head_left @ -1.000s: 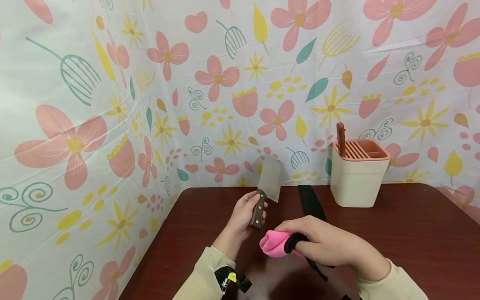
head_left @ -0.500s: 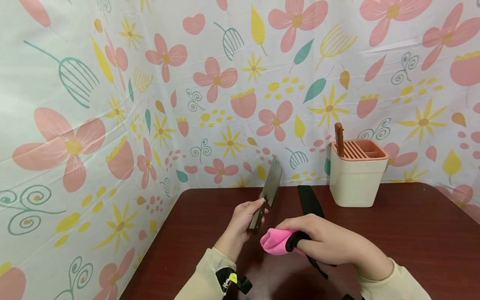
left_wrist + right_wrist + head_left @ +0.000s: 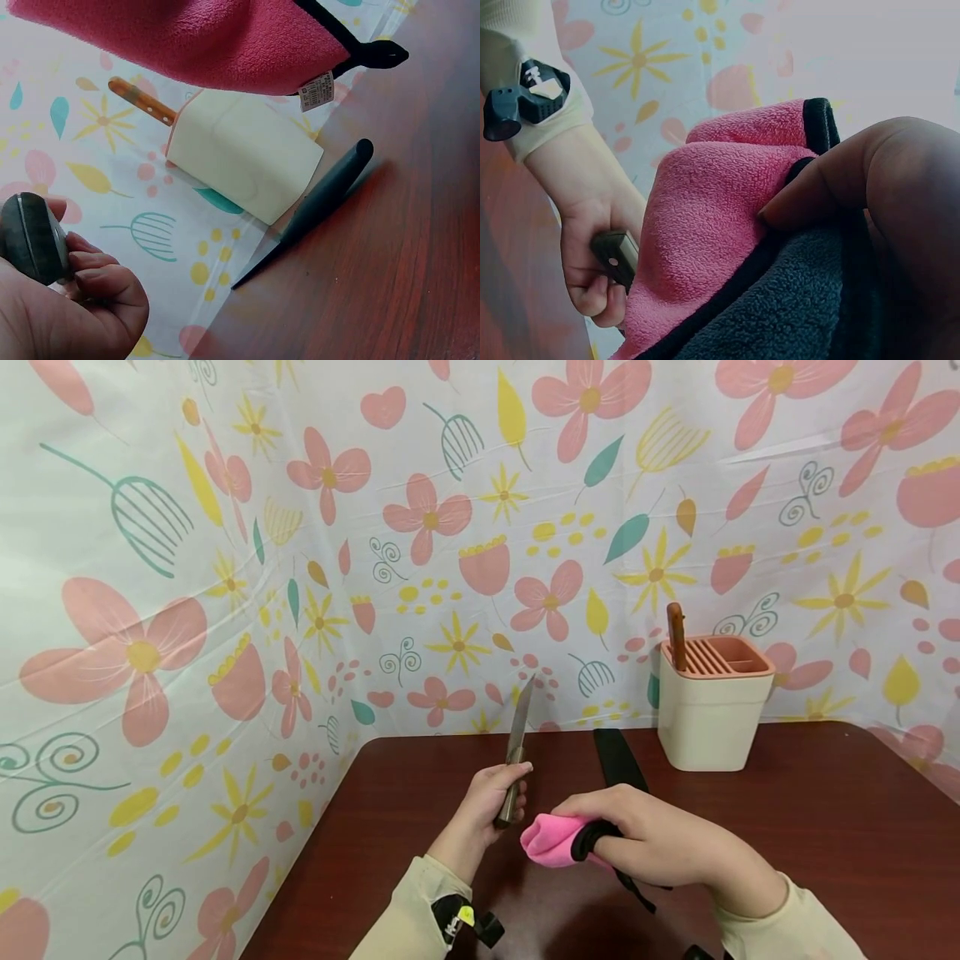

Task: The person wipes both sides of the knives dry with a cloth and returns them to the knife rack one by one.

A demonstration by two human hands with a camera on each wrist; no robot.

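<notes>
My left hand (image 3: 487, 797) grips a cleaver (image 3: 520, 722) by its dark riveted handle (image 3: 616, 255). The blade points up toward the back wall and shows as a narrow strip in the head view. To the right, my right hand (image 3: 648, 839) pinches a folded towel (image 3: 551, 841), pink on one side and dark on the other, with black edging. In the right wrist view the thumb presses on the towel's edge. A label hangs from the pink towel (image 3: 225, 45) in the left wrist view. Towel and cleaver are apart in the head view.
A black knife (image 3: 621, 760) lies on the dark red table (image 3: 420, 768) behind my right hand, which hides its near end. At the back right stands a cream knife holder (image 3: 712, 727) with a slotted pink top and a wooden-handled knife (image 3: 677, 635). A floral sheet hangs behind.
My left hand has turned the cleaver from its broad face to nearly edge-on, its blade now tilting slightly left. The right hand and the towel stay almost in place.
</notes>
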